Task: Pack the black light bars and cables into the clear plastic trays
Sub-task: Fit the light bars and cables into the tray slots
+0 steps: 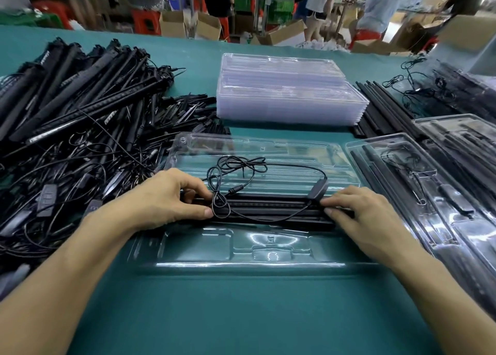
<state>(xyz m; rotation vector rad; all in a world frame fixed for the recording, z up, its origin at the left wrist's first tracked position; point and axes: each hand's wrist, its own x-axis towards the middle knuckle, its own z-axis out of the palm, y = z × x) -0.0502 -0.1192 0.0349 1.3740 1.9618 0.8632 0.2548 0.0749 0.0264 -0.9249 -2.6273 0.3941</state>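
An open clear plastic tray (241, 255) lies on the green table in front of me, its lid half (268, 148) folded back. Black light bars (268, 209) lie side by side across the tray's middle. My left hand (166, 196) grips their left end, thumb and fingers curled round the bars. My right hand (362, 209) presses on their right end with its fingers nearly straight. A thin black cable (241, 167) with an inline controller (319, 188) lies loosely looped over the bars and the lid.
A big heap of black light bars and cables (80, 108) fills the left of the table. A stack of clear trays (287, 91) stands behind. Loose black bars (381, 105) and packed trays (429, 193) lie to the right. People and cardboard boxes stand beyond the table.
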